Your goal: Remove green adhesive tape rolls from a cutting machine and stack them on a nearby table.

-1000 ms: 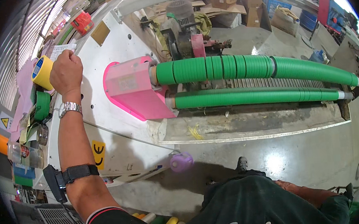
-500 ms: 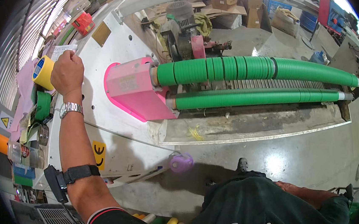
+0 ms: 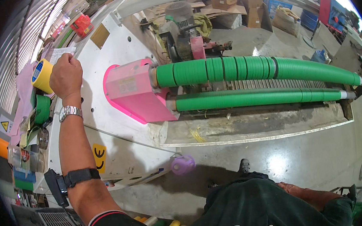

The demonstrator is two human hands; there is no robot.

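My left hand point(image 3: 66, 75) is closed in a fist above the white machine housing point(image 3: 114, 43). What it holds, if anything, is hidden behind the fingers. Right beside it is a yellow tape roll point(image 3: 43, 76), close to the knuckles, and a printed paper point(image 3: 61, 53) lies just beyond. My right hand point(image 3: 286, 187) is low at my right side, against my dark clothing; its fingers are mostly hidden. To the right of my left hand, a pink guard point(image 3: 133, 87) covers the ends of two rollers: a thick green-wrapped roller point(image 3: 246, 67) and a thinner green-wrapped roller point(image 3: 257, 97).
A green tape roll point(image 3: 43, 108) and clear jars point(image 3: 25, 159) crowd the left edge, with a red container point(image 3: 81, 25) farther back. Beneath the rollers runs a metal tray point(image 3: 251, 126). A purple knob-like part point(image 3: 183, 164) juts from the machine's front. Behind the rollers stands a motor point(image 3: 180, 16).
The view has shifted very slightly. My left hand stays closed in nearly the same place beside the yellow tape roll, and my right hand has not visibly moved.
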